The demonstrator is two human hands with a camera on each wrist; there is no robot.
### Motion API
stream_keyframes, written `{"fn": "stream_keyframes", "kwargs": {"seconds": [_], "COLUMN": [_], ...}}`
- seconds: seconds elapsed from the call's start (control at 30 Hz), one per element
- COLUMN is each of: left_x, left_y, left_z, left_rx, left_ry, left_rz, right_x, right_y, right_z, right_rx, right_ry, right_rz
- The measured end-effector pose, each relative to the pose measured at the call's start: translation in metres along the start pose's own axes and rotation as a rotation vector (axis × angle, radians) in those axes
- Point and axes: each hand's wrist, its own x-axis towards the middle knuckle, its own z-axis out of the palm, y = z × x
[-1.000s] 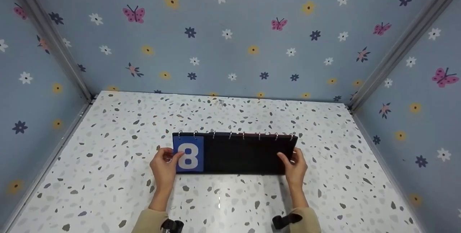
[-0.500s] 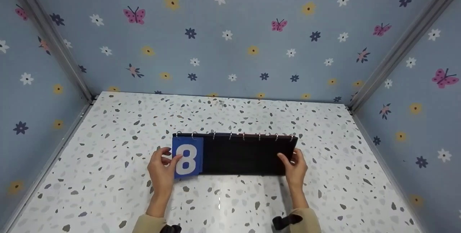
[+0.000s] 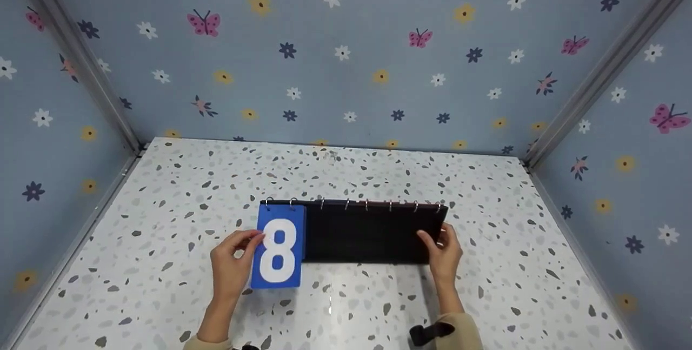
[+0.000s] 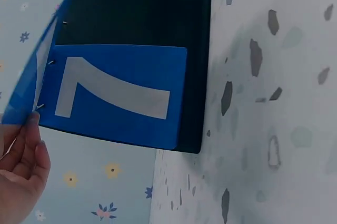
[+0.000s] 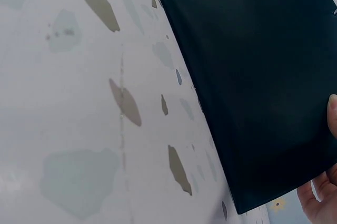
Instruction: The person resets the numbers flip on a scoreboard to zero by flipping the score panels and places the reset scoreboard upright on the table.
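Observation:
A black flip scoreboard (image 3: 367,233) stands tilted on the table, metal rings along its top edge. Between thumb and fingers, my left hand (image 3: 232,261) pinches the left edge of a blue number card (image 3: 294,274) showing a white 8. That card hangs from two rings and is swung out from the board, its lower edge reaching below the board's. In the left wrist view another blue card (image 4: 131,126) with a white 7 lies against the board behind it. At the scoreboard's right end, my right hand (image 3: 446,255) grips the edge, thumb in front and fingers behind.
The white speckled table (image 3: 346,171) runs back to a light-blue panel (image 3: 346,25) printed with flowers and butterflies. Similar panels close off the left and right sides, with grey posts (image 3: 600,63) in the corners.
My left hand has moved left and toward me, lifting the 8 card from lying flat on the board to swung outward. The right hand and the board have stayed in place.

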Motion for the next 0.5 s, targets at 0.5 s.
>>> {"fn": "stream_keyframes", "kwargs": {"seconds": [0.5], "left_x": [0.017], "left_y": [0.035], "left_z": [-0.016], "left_rx": [-0.243], "left_ry": [-0.090], "left_rz": [0.069], "right_x": [-0.001], "right_y": [0.000], "right_z": [0.000], "right_rx": [0.010], "right_ry": [-0.003], "right_rz": [0.000]}}
